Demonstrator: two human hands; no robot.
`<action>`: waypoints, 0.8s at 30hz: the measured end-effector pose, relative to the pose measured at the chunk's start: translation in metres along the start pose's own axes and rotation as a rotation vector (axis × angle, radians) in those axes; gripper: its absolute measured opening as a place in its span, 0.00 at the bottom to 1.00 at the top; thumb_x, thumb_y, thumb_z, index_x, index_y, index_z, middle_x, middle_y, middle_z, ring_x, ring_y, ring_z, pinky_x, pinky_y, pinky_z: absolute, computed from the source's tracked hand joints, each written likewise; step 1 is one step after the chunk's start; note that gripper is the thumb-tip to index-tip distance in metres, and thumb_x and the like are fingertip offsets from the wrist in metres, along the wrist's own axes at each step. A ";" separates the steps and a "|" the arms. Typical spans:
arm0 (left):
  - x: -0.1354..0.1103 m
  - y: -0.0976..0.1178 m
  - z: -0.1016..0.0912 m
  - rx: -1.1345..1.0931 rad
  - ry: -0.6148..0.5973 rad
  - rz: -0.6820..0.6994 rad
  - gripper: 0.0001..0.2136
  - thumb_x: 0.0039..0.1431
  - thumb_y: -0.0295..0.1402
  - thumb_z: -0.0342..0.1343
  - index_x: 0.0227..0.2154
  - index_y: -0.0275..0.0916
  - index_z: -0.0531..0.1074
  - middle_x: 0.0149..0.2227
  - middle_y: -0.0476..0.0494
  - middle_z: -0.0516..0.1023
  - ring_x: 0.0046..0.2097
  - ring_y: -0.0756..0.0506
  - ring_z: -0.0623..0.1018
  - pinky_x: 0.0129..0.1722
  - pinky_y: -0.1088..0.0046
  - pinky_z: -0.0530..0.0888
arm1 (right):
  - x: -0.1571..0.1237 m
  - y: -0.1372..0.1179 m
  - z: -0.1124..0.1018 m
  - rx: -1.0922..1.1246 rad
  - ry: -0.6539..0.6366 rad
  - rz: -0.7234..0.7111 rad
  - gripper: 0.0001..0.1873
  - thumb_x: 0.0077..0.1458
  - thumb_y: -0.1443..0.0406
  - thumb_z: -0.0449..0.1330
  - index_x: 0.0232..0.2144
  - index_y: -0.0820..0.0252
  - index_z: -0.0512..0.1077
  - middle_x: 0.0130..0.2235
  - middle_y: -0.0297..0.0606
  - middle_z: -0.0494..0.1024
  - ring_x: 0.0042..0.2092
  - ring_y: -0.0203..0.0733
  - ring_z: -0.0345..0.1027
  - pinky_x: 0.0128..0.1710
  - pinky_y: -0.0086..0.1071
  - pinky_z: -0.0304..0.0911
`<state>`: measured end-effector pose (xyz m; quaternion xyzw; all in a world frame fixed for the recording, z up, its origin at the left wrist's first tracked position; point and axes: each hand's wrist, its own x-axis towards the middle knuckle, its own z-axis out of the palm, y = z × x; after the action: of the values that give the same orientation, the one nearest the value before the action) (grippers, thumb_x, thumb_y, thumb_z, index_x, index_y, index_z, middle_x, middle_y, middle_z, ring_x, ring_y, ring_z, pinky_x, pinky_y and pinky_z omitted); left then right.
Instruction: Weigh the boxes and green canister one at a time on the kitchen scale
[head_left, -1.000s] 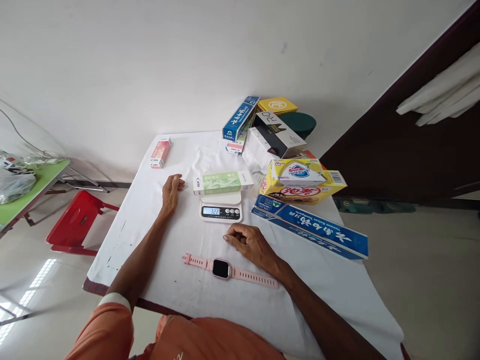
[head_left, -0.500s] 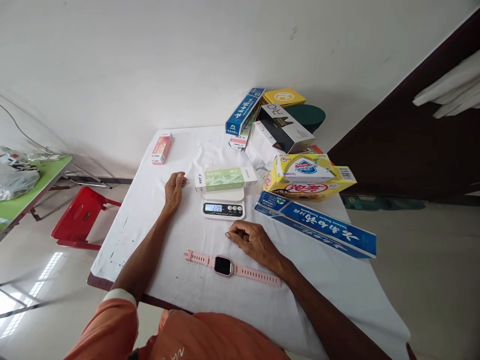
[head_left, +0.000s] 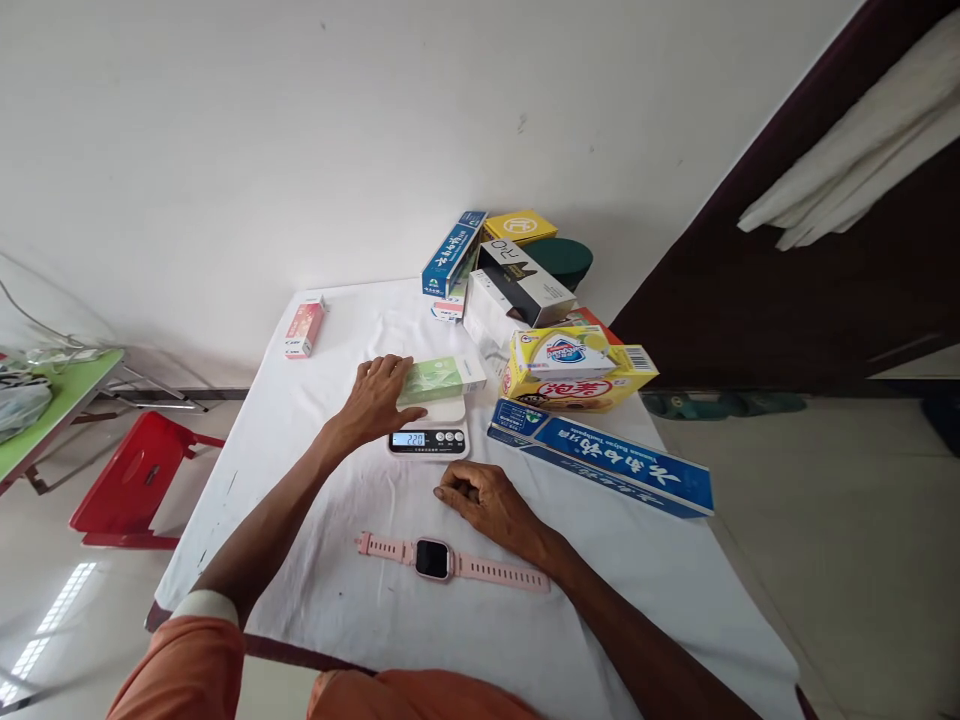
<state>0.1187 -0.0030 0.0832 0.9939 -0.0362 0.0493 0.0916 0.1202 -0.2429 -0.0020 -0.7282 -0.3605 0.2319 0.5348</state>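
Note:
A long green-and-white box (head_left: 442, 378) lies across the small white kitchen scale (head_left: 429, 443), whose display reads 220. My left hand (head_left: 380, 397) is at the box's left end and hides it; the thumb is spread away from the fingers, on the near side of the box. Whether the fingers press on the carton is hard to see. In front of the scale, my right hand (head_left: 484, 503) rests on the cloth with its fingers curled and nothing visible in them. A pink smartwatch (head_left: 433, 559) lies flat with its strap stretched out, nearest to me.
At the right lies a long blue toothpaste box (head_left: 607, 455). Behind it are a yellow soap pack (head_left: 581, 385), a black-and-white box (head_left: 529, 283) and other cartons in a pile. A small pink box (head_left: 305, 328) sits far left. A red chair (head_left: 131, 485) stands beside the table.
My left hand has moved right, from the cloth beside the scale to the left end of the green-and-white box. My right hand stays in place. The camera view has shifted.

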 end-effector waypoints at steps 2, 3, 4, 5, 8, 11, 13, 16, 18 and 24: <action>0.005 -0.001 0.001 0.054 -0.058 -0.042 0.29 0.60 0.38 0.64 0.62 0.38 0.64 0.56 0.32 0.74 0.57 0.32 0.73 0.59 0.49 0.67 | 0.000 0.001 0.000 0.003 0.003 -0.003 0.11 0.59 0.63 0.62 0.26 0.58 0.70 0.27 0.32 0.73 0.29 0.36 0.63 0.31 0.30 0.58; 0.007 -0.003 0.001 0.061 -0.080 -0.052 0.26 0.61 0.36 0.62 0.60 0.38 0.65 0.54 0.33 0.74 0.56 0.33 0.74 0.58 0.50 0.68 | 0.000 0.001 0.000 0.008 0.003 -0.004 0.11 0.59 0.63 0.62 0.26 0.58 0.70 0.27 0.32 0.73 0.29 0.36 0.63 0.31 0.30 0.58; 0.008 -0.005 0.000 0.054 -0.094 -0.053 0.24 0.62 0.34 0.61 0.59 0.39 0.66 0.53 0.34 0.75 0.56 0.33 0.74 0.56 0.51 0.68 | 0.000 0.002 0.000 0.015 0.002 -0.004 0.11 0.59 0.63 0.62 0.25 0.58 0.70 0.27 0.32 0.72 0.28 0.36 0.62 0.31 0.30 0.57; 0.010 -0.008 -0.002 0.035 -0.099 -0.045 0.22 0.62 0.34 0.60 0.58 0.40 0.66 0.52 0.36 0.75 0.55 0.34 0.74 0.55 0.52 0.69 | 0.000 0.002 0.000 0.023 0.002 -0.005 0.11 0.59 0.63 0.62 0.25 0.58 0.70 0.27 0.32 0.72 0.28 0.36 0.62 0.31 0.30 0.57; 0.020 -0.022 -0.014 -0.025 -0.063 -0.006 0.20 0.61 0.33 0.61 0.56 0.42 0.67 0.52 0.38 0.75 0.55 0.35 0.74 0.54 0.54 0.69 | 0.000 0.001 -0.001 0.038 0.002 -0.010 0.11 0.59 0.63 0.62 0.25 0.58 0.70 0.27 0.32 0.73 0.29 0.36 0.63 0.31 0.30 0.57; 0.040 -0.041 -0.030 -0.048 -0.012 0.018 0.21 0.61 0.35 0.61 0.56 0.42 0.68 0.52 0.38 0.74 0.56 0.34 0.73 0.55 0.53 0.69 | 0.000 0.000 -0.001 0.037 0.003 -0.004 0.10 0.59 0.64 0.62 0.26 0.58 0.70 0.27 0.32 0.72 0.29 0.35 0.62 0.31 0.30 0.57; 0.057 -0.055 -0.036 -0.085 0.001 0.016 0.21 0.61 0.36 0.61 0.56 0.42 0.68 0.53 0.39 0.73 0.55 0.35 0.73 0.55 0.53 0.70 | -0.001 0.000 -0.001 0.040 0.004 0.002 0.10 0.59 0.64 0.62 0.26 0.59 0.70 0.26 0.31 0.71 0.28 0.35 0.61 0.30 0.30 0.57; 0.081 -0.075 -0.033 -0.142 -0.016 0.010 0.22 0.60 0.36 0.61 0.56 0.43 0.68 0.52 0.40 0.73 0.55 0.35 0.73 0.56 0.53 0.69 | -0.001 -0.001 -0.002 0.048 0.003 0.005 0.10 0.59 0.64 0.62 0.26 0.59 0.70 0.26 0.31 0.71 0.28 0.35 0.61 0.30 0.30 0.57; 0.095 -0.085 -0.025 -0.156 -0.034 0.010 0.22 0.58 0.36 0.62 0.56 0.43 0.69 0.52 0.40 0.74 0.56 0.35 0.72 0.57 0.53 0.68 | -0.001 -0.003 -0.003 0.043 0.000 0.010 0.10 0.59 0.65 0.62 0.26 0.59 0.70 0.26 0.31 0.72 0.28 0.35 0.62 0.30 0.30 0.57; 0.127 -0.097 0.004 -0.182 -0.081 -0.011 0.25 0.57 0.37 0.62 0.59 0.48 0.70 0.55 0.41 0.74 0.59 0.34 0.70 0.60 0.51 0.66 | -0.001 -0.009 -0.006 0.026 -0.011 0.043 0.10 0.60 0.65 0.62 0.25 0.58 0.70 0.26 0.31 0.72 0.28 0.35 0.62 0.29 0.29 0.56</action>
<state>0.2527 0.0833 0.0749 0.9829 -0.0385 0.0050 0.1801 0.1213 -0.2464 0.0083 -0.7275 -0.3444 0.2521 0.5371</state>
